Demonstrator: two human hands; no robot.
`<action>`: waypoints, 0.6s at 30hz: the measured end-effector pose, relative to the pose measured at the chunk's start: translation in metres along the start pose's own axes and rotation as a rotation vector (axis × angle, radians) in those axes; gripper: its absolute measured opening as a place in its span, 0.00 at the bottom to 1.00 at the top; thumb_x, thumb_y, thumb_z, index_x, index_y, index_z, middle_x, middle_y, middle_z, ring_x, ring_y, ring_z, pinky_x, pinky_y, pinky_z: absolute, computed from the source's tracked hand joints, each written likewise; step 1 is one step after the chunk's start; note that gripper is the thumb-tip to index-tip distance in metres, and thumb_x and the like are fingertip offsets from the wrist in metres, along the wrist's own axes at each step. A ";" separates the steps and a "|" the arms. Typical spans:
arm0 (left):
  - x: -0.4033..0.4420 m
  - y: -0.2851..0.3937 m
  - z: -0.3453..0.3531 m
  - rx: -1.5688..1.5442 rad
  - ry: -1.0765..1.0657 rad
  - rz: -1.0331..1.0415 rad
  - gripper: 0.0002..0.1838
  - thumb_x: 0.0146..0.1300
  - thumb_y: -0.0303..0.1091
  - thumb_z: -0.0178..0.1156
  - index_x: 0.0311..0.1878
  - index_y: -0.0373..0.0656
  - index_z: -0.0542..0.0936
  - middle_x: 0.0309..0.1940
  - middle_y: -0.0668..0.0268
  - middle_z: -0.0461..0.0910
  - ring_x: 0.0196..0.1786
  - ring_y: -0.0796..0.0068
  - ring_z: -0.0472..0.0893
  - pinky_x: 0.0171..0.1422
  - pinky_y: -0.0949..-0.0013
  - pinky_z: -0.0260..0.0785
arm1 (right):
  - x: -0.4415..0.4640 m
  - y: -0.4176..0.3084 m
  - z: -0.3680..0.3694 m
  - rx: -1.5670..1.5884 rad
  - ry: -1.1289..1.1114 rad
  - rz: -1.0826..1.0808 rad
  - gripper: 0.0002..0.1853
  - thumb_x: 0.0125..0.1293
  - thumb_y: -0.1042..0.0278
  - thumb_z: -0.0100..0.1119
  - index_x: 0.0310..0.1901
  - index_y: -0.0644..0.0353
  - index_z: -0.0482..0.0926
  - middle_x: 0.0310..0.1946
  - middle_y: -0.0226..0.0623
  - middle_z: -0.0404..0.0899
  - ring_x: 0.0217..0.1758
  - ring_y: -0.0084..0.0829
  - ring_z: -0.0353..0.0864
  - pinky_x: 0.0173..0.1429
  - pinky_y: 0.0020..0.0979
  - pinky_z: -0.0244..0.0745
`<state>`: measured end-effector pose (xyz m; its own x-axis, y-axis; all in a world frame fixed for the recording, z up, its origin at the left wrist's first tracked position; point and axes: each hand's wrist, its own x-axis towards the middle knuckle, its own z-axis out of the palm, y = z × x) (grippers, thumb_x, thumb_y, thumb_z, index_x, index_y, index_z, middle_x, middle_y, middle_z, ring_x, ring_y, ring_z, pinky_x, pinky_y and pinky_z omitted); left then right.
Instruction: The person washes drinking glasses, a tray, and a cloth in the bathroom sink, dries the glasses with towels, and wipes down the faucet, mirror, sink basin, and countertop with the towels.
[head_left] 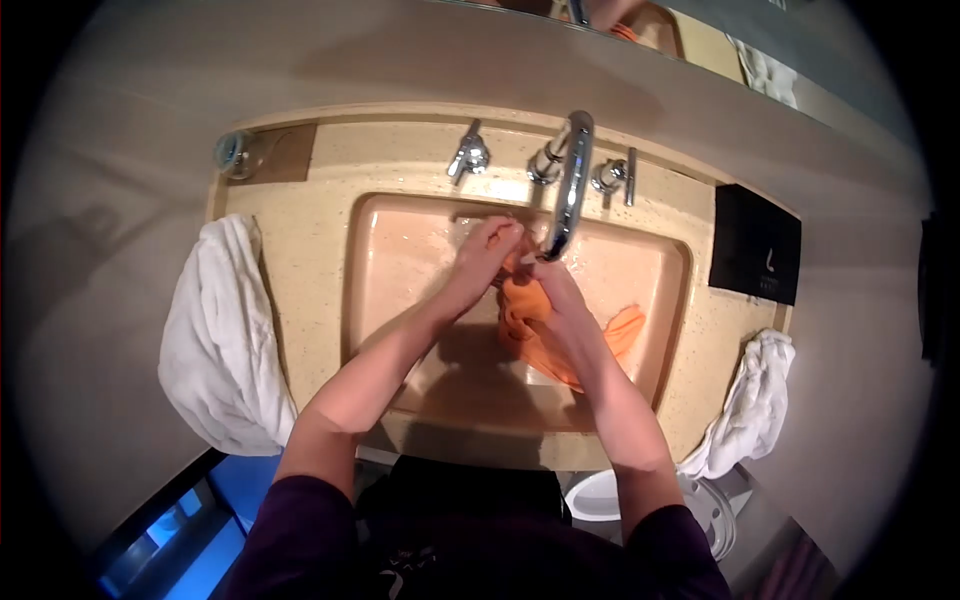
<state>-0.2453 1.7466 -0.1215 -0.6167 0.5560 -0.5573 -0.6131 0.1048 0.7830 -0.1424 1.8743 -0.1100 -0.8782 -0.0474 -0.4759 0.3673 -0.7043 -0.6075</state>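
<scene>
An orange cloth point(533, 325) hangs bunched from my hands into the sink point(410, 235), one end spread toward the basin's right side. Under the tip of the chrome faucet point(574, 185), my left hand point(492, 248) is closed on the upper part of the cloth. My right hand point(556, 284) grips the same cloth just to the right, fingers curled and partly hidden by the spout. Water appears to run over the fingers. The two hands are close together, and the lower cloth passes beneath my right wrist.
Chrome handles point(471, 155) point(614, 177) flank the faucet. A glass point(236, 155) stands at the counter's back left. White towels point(222, 340) point(748, 405) drape over both sides. A black mat point(756, 244) lies at right. Below the counter is a toilet point(597, 497).
</scene>
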 end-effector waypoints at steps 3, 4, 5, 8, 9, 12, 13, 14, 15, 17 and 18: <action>0.000 0.010 -0.013 0.030 0.031 -0.075 0.23 0.77 0.55 0.53 0.47 0.43 0.80 0.20 0.69 0.74 0.18 0.79 0.74 0.19 0.76 0.63 | 0.022 0.032 -0.014 -0.309 0.167 0.026 0.16 0.67 0.65 0.67 0.51 0.66 0.80 0.40 0.32 0.83 0.41 0.26 0.81 0.48 0.30 0.77; -0.001 0.022 -0.016 0.030 0.030 -0.077 0.23 0.77 0.55 0.53 0.47 0.43 0.80 0.20 0.69 0.74 0.18 0.79 0.74 0.19 0.76 0.63 | 0.021 0.034 -0.008 -0.713 0.092 -0.074 0.16 0.67 0.66 0.66 0.52 0.66 0.80 0.39 0.32 0.82 0.41 0.27 0.81 0.48 0.30 0.77; -0.001 0.032 -0.018 0.173 -0.024 -0.270 0.22 0.78 0.54 0.53 0.46 0.42 0.80 0.21 0.69 0.75 0.19 0.79 0.74 0.19 0.75 0.63 | 0.013 0.034 -0.005 -0.637 0.050 -0.162 0.19 0.67 0.64 0.67 0.54 0.66 0.80 0.36 0.33 0.81 0.40 0.27 0.80 0.47 0.32 0.76; -0.002 0.026 -0.008 0.126 -0.034 -0.456 0.23 0.77 0.53 0.54 0.48 0.39 0.80 0.28 0.67 0.79 0.23 0.78 0.77 0.21 0.72 0.66 | 0.003 0.003 0.004 -0.440 0.222 0.090 0.21 0.67 0.63 0.69 0.56 0.66 0.79 0.38 0.35 0.83 0.41 0.27 0.80 0.48 0.32 0.76; 0.007 -0.008 -0.009 0.071 -0.017 -0.069 0.25 0.77 0.56 0.53 0.50 0.39 0.80 0.30 0.66 0.80 0.24 0.77 0.78 0.22 0.70 0.67 | -0.001 -0.004 0.013 -0.437 0.225 0.096 0.21 0.67 0.63 0.69 0.56 0.66 0.79 0.38 0.35 0.83 0.41 0.27 0.80 0.48 0.32 0.76; 0.001 -0.009 0.000 0.098 0.099 0.365 0.26 0.76 0.56 0.54 0.55 0.38 0.79 0.32 0.66 0.81 0.27 0.78 0.79 0.26 0.72 0.70 | 0.005 -0.002 0.020 0.086 0.262 0.111 0.18 0.69 0.63 0.68 0.55 0.65 0.80 0.38 0.33 0.83 0.41 0.26 0.79 0.49 0.32 0.76; 0.005 -0.003 -0.007 0.052 0.089 0.116 0.23 0.77 0.52 0.55 0.56 0.40 0.79 0.32 0.67 0.81 0.29 0.81 0.78 0.29 0.74 0.70 | 0.014 0.021 0.004 -0.330 0.212 0.033 0.16 0.70 0.65 0.66 0.54 0.65 0.81 0.38 0.31 0.83 0.41 0.25 0.79 0.49 0.31 0.76; 0.006 0.001 -0.012 0.003 0.076 -0.136 0.20 0.78 0.48 0.56 0.57 0.41 0.78 0.33 0.68 0.81 0.32 0.83 0.78 0.33 0.76 0.71 | 0.016 0.035 -0.006 -0.746 0.157 -0.047 0.14 0.71 0.67 0.64 0.53 0.64 0.81 0.38 0.29 0.82 0.41 0.25 0.79 0.49 0.30 0.77; -0.004 0.010 -0.013 0.001 0.077 -0.136 0.20 0.78 0.48 0.56 0.57 0.41 0.78 0.33 0.68 0.81 0.32 0.83 0.78 0.33 0.76 0.71 | 0.008 0.034 -0.002 -0.747 0.157 -0.045 0.14 0.71 0.67 0.64 0.53 0.64 0.81 0.38 0.29 0.82 0.41 0.25 0.79 0.49 0.30 0.77; -0.020 0.032 -0.010 0.059 -0.046 -0.408 0.19 0.78 0.47 0.56 0.57 0.41 0.78 0.33 0.68 0.81 0.31 0.84 0.77 0.32 0.77 0.70 | -0.010 0.012 0.015 -0.355 0.089 -0.028 0.15 0.72 0.66 0.64 0.54 0.64 0.81 0.36 0.30 0.83 0.40 0.26 0.80 0.47 0.32 0.77; -0.014 0.017 -0.008 0.059 -0.049 -0.409 0.19 0.78 0.47 0.56 0.57 0.41 0.78 0.33 0.68 0.81 0.31 0.84 0.77 0.32 0.77 0.70 | -0.010 0.001 0.018 -0.355 0.091 -0.028 0.15 0.72 0.66 0.64 0.54 0.64 0.81 0.36 0.30 0.83 0.40 0.26 0.80 0.47 0.32 0.77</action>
<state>-0.2508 1.7340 -0.1020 -0.3035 0.4970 -0.8129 -0.7723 0.3714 0.5154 -0.1385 1.8617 -0.0945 -0.8645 0.0430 -0.5007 0.4407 -0.4142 -0.7964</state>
